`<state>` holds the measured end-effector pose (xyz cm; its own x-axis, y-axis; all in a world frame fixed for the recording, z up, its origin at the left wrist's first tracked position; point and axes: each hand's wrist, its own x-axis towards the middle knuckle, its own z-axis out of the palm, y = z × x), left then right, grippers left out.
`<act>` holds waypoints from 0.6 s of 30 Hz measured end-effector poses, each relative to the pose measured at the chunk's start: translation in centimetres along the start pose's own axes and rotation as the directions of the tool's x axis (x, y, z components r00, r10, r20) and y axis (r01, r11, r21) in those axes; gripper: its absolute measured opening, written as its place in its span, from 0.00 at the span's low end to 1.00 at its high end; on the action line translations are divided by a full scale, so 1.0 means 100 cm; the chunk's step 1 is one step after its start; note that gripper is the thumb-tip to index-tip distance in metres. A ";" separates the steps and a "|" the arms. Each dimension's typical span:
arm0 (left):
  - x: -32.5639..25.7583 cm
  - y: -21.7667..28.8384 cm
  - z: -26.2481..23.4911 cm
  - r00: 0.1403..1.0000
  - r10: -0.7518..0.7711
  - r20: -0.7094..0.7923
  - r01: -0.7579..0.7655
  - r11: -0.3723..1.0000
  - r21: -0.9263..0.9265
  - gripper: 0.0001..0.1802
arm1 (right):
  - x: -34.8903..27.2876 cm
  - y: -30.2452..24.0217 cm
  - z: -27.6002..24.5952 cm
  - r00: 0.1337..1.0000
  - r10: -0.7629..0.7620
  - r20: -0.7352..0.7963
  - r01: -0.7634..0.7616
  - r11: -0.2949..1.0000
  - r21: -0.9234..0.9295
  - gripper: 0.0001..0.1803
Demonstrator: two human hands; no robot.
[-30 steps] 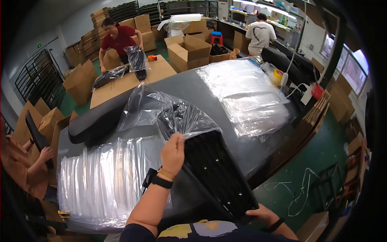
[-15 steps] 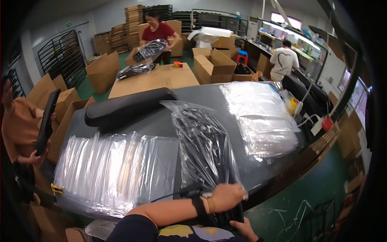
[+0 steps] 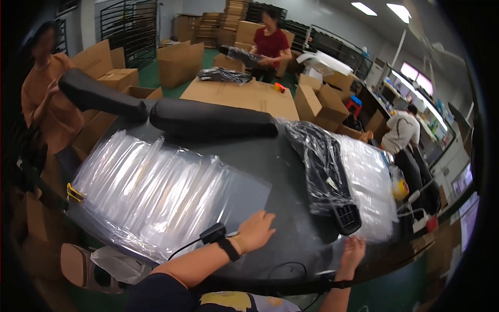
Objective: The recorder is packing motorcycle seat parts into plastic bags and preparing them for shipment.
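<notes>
A long black seat cushion [image 3: 318, 171] in a clear plastic bag lies on the right of the dark table, underside up. Its near end pokes out of the bag, and its right side overlaps a stack of clear bags [image 3: 370, 182]. Just below that end is my right hand [image 3: 353, 252], fingers up and slightly apart, with nothing visible in them. My left hand [image 3: 255, 230] hovers over the table beside another spread of clear bags [image 3: 150, 192], its fingers stretched out and holding nothing. At the back lies an unwrapped black seat cushion [image 3: 213, 118].
On the left, a person holds another black cushion [image 3: 101, 96] over the table's edge. Behind the table, a person in red holds a wrapped cushion by a large carton [image 3: 236, 99]. A yellow cutter [image 3: 74, 192] lies at the left edge; cables and tape are at right.
The wrapped cushion has gone from in front of me to the right, partly onto the bag stack. My hands have come off it and apart. The left co-worker's cushion has swung over the table.
</notes>
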<state>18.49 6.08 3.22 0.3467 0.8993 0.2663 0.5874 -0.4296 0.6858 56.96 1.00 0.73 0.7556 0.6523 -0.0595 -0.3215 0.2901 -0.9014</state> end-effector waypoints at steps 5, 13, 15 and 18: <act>-0.039 -0.067 -0.035 0.996 -0.081 -0.027 0.086 0.943 0.321 0.19 | -0.014 -0.039 0.142 0.915 -0.273 0.296 0.332 0.928 -0.169 0.27; -0.045 -0.095 -0.048 0.968 -0.175 -0.182 0.228 0.915 0.332 0.18 | -0.050 0.105 0.393 0.161 0.003 0.987 0.950 0.269 -0.156 0.47; -0.039 -0.079 -0.047 0.955 -0.252 -0.159 0.293 0.888 0.354 0.19 | -0.056 0.154 0.440 0.065 0.032 0.997 0.985 0.157 -0.070 0.51; -0.035 -0.084 -0.030 0.969 -0.193 -0.153 0.232 0.922 0.310 0.20 | -0.059 0.205 0.501 -0.025 0.049 0.998 0.953 -0.302 0.039 0.51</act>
<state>10.19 6.79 -1.44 0.1113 0.9670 0.2292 0.8486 -0.2125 0.4845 17.30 38.19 4.07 -0.6048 0.6967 0.3859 0.7945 0.5611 0.2321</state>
